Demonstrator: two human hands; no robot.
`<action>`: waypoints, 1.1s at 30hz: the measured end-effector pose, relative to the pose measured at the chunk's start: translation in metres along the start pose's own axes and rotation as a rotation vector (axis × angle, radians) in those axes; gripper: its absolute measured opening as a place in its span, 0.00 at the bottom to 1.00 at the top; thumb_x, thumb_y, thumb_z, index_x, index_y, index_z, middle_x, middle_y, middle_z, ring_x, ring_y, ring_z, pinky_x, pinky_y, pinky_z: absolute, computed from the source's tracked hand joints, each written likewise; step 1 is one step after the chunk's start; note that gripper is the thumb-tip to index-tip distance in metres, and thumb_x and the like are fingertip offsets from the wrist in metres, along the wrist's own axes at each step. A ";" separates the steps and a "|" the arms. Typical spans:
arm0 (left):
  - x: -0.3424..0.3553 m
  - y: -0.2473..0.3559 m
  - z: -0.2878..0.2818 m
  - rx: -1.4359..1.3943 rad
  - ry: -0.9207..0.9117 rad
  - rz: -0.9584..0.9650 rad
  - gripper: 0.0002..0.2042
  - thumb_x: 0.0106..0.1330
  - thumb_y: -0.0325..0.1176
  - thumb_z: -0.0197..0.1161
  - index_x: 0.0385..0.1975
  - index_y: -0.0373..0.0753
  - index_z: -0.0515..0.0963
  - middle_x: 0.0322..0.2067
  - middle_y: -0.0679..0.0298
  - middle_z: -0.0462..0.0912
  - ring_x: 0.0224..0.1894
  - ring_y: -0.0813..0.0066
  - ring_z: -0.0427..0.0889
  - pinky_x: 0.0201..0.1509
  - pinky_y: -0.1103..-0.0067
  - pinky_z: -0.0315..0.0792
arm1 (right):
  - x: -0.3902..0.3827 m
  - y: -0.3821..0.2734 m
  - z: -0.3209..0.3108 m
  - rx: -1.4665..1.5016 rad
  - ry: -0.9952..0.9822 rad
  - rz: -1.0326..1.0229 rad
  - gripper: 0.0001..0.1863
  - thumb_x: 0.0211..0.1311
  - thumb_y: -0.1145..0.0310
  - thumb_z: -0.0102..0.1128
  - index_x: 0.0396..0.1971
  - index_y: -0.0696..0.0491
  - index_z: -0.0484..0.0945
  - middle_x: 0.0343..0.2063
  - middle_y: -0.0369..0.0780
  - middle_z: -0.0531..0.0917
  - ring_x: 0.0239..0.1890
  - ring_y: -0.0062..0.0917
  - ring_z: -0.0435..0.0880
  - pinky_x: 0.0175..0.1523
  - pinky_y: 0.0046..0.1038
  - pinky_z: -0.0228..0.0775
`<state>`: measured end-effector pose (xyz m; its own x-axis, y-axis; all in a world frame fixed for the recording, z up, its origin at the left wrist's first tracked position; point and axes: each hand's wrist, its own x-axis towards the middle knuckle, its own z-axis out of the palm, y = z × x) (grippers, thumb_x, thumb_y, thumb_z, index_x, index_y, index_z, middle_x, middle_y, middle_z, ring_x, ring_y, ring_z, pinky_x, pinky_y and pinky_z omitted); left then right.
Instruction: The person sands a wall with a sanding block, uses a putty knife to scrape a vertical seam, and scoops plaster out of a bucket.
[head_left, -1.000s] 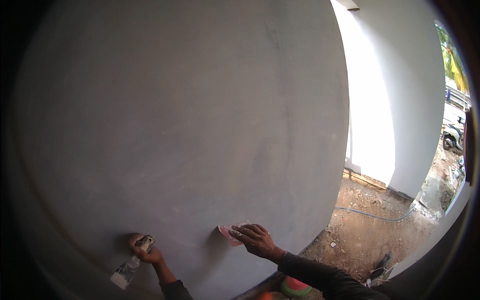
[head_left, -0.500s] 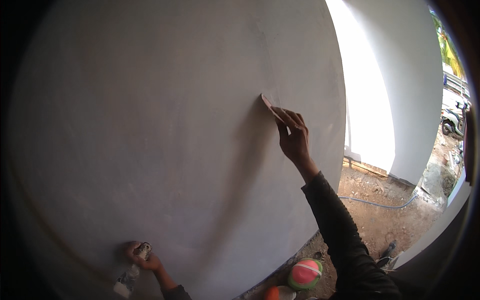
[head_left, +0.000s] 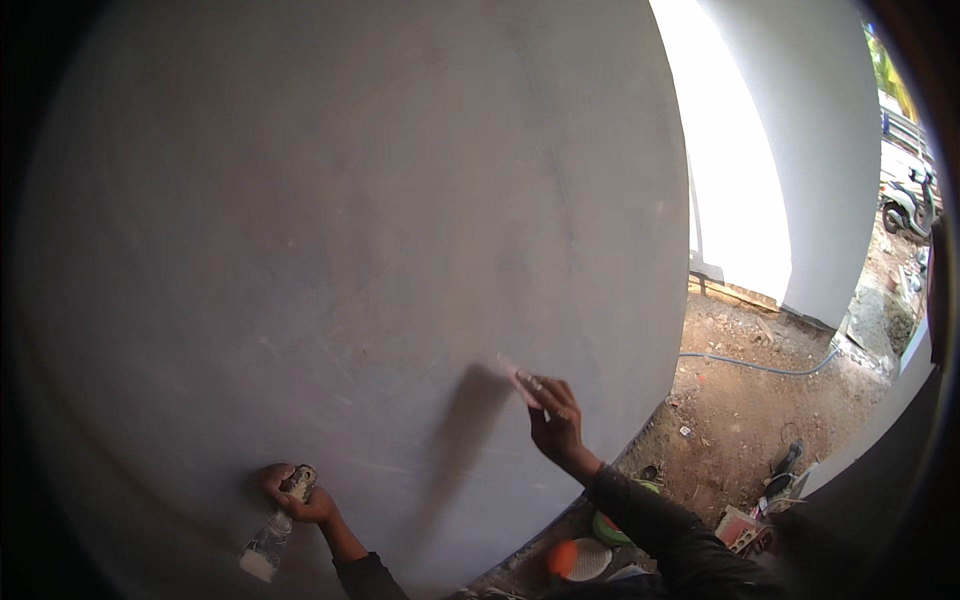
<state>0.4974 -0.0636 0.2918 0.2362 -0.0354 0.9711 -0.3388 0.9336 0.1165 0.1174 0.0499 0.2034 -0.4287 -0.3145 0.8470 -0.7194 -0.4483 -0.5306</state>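
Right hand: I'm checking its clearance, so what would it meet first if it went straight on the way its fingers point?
Most likely the grey wall, met through the pinkish sheet in the right hand; whether the sheet already touches it is unclear.

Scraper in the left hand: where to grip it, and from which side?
Likely by the upper end of the handle of the scraper, from above: that end pokes up, exposed, in the left hand, while the blade slants down and left below it.
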 end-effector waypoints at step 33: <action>0.042 0.010 -0.052 -0.255 -0.229 0.031 0.21 0.75 0.47 0.38 0.32 0.37 0.72 0.29 0.61 0.73 0.33 0.69 0.70 0.35 0.72 0.66 | -0.108 -0.094 0.092 0.075 -0.380 -0.236 0.25 0.62 0.76 0.64 0.61 0.51 0.77 0.52 0.41 0.83 0.54 0.35 0.81 0.59 0.37 0.77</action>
<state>0.5516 -0.0375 0.3226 0.0095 -0.0581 0.9983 -0.0975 0.9935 0.0587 0.2814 0.0494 0.1593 -0.0164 -0.4754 0.8796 -0.7258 -0.5995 -0.3375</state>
